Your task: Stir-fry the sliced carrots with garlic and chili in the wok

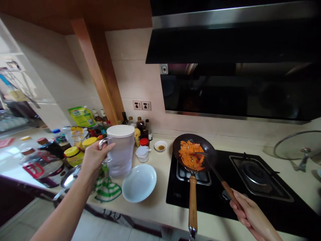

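Observation:
My left hand (pixel 96 155) is closed round the handle of a see-through pitcher (pixel 120 154) with a white lid, upright at counter height; whether its base touches the counter I cannot tell. With my right hand (pixel 247 211) I grip the wooden handle of a spatula (pixel 223 182). Its metal end rests among orange vegetable slices (pixel 192 155) with red bits, in a dark wok (pixel 209 152) on the left burner. The wok's wooden handle (pixel 193 201) points toward me, and neither hand is on it. Beside the pitcher stands a pale, empty-looking plate (pixel 139 183).
Bottles and yellow-lidded jars (pixel 73 155) crowd the counter's left side. A green-striped cloth (pixel 108 190) lies below the pitcher. Behind the plate are a seasoning box (pixel 142 154) and a small bowl (pixel 160 146). A glass lid (pixel 298 147) leans at right; the range hood (pixel 225 43) hangs above.

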The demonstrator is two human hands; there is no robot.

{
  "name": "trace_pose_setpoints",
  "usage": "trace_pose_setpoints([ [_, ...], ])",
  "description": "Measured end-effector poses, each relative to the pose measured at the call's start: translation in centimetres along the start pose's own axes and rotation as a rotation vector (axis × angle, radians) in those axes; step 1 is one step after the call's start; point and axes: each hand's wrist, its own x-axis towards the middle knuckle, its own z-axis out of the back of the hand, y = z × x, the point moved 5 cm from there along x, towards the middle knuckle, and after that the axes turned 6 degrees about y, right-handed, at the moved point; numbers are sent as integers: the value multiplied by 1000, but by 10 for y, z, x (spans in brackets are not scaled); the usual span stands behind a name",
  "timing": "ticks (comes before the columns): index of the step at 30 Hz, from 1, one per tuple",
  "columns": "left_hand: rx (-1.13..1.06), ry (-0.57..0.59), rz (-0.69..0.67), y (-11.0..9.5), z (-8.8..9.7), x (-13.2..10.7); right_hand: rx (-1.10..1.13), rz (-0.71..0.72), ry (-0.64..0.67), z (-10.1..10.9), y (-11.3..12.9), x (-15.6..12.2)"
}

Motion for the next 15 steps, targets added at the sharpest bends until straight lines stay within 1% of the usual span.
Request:
trace_pose_setpoints([
  [4, 34, 292, 24, -34, -47, 6, 23, 3, 8, 1, -7, -7],
  [9, 227, 606, -57, -69, -113, -1, 56, -11, -9, 4, -13, -19],
  [12, 305, 745, -95, -87, -147, -9, 85, -26, 14, 2, -18, -23],
  [15, 337, 822, -93, -102, -173, -17, 93, -37, 54, -1, -23, -26],
])
